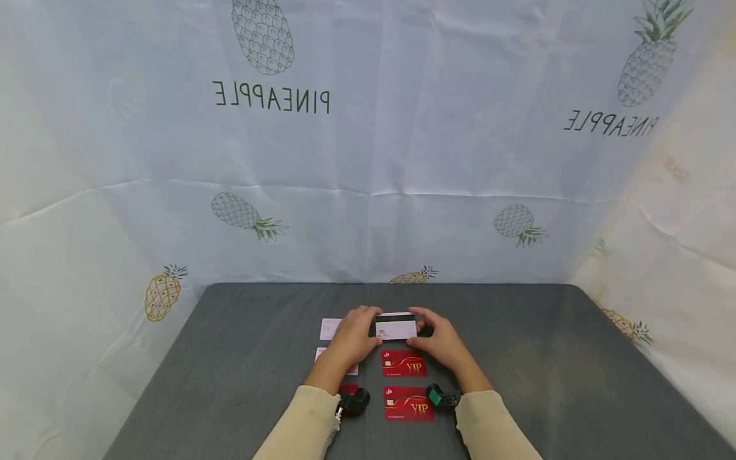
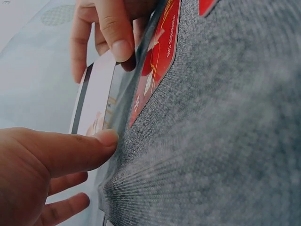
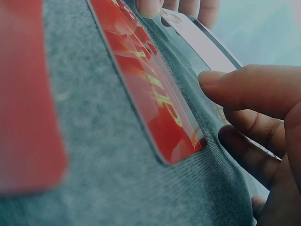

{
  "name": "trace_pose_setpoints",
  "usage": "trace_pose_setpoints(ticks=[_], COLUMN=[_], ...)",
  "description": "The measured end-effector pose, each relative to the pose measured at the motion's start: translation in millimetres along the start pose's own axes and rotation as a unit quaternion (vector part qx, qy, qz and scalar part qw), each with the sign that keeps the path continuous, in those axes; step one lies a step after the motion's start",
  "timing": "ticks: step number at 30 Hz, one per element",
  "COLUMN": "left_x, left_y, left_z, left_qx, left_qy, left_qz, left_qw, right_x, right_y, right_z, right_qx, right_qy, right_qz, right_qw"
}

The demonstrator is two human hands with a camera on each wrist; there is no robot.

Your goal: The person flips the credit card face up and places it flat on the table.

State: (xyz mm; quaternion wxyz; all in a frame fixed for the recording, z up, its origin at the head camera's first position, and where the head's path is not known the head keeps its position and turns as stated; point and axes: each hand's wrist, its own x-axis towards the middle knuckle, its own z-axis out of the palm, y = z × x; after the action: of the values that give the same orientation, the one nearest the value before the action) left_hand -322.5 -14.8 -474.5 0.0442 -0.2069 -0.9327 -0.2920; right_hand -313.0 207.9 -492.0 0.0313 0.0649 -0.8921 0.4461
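Note:
A white card with a black stripe [image 1: 395, 327] is pinched between both hands, tilted up off the table. My left hand [image 1: 356, 335] holds its left end by thumb and fingers. At its right end, my right hand [image 1: 438, 338] pinches the edge, the thumb [image 3: 249, 87] along the near side. Just below the hands lies a red VIP card [image 1: 404, 363], flat on the cloth; a second red VIP card [image 1: 409, 404] lies nearer. In the left wrist view the striped card [image 2: 96, 92] stands between the two thumbs.
A pale card [image 1: 329, 329] lies left of my left hand, with another pale card [image 1: 319, 352] partly hidden under that forearm. A red card [image 1: 348, 388] is mostly covered by the left wristband [image 1: 354, 402]. Dark grey cloth covers the table [image 1: 253, 358]; a pineapple-print curtain [image 1: 368, 236] hangs behind.

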Motion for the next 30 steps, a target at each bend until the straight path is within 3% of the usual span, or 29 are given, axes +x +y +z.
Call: trace_pose_setpoints(ticks=[9, 19, 30], left_x=[1.1, -0.4, -1.5], left_y=[1.5, 11.1, 17.4], left_z=[-0.4, -0.9, 0.5], left_qx=[0.009, 0.013, 0.006], left_qy=[0.017, 0.04, 0.035], left_qz=[0.021, 0.089, 0.098], left_qw=[0.9996, 0.9952, 0.9945], right_x=[1.8, -0.2, -1.7], right_y=[0, 4, -3], right_z=[0, 2, 6], right_qx=[-0.024, -0.031, -0.044], right_qy=[0.006, 0.001, -0.001], right_qz=[-0.012, -0.058, -0.102], right_qw=[0.9996, 0.9978, 0.9938])
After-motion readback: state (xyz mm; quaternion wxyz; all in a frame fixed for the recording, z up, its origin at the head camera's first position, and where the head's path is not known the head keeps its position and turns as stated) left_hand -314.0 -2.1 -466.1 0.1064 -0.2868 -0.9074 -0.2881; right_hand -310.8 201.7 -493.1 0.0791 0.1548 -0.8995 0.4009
